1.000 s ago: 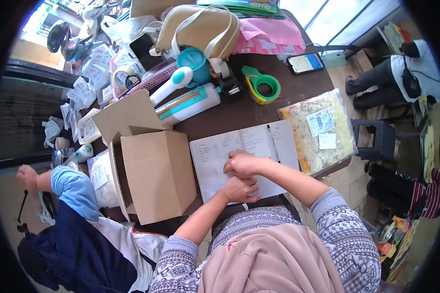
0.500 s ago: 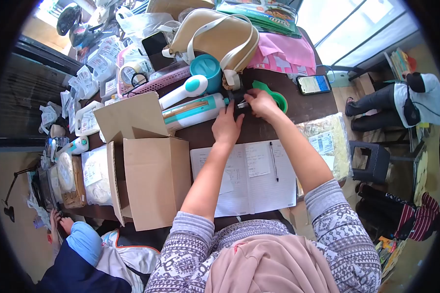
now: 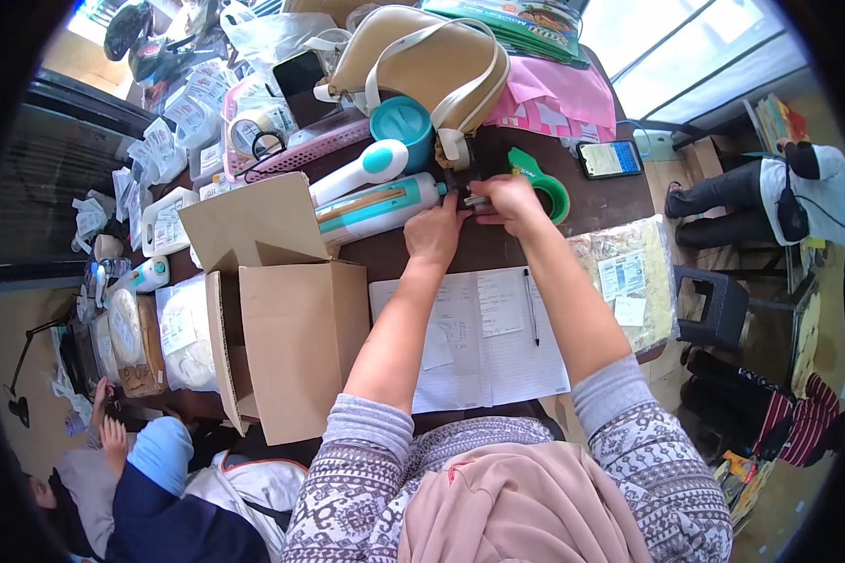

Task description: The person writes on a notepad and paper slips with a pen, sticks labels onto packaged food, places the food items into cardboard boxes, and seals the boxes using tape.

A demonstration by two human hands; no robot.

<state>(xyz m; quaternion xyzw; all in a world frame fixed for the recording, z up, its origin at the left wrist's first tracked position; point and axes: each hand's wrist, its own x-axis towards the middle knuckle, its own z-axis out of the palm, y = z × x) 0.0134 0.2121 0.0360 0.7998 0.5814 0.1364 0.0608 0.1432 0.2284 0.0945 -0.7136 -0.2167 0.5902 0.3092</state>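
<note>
Tape dispenser [image 3: 466,176], both hands [image 3: 435,233] at it

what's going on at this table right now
A person in a patterned top is reaching over the table with both hands at a black tape dispenser. The left hand and right hand meet at its near end; exactly how they grip it is partly hidden. A green tape dispenser sits just beyond the right hand. Nearer the person, a notebook lies open with a pen on it, beside a cardboard box with a raised flap.
</note>
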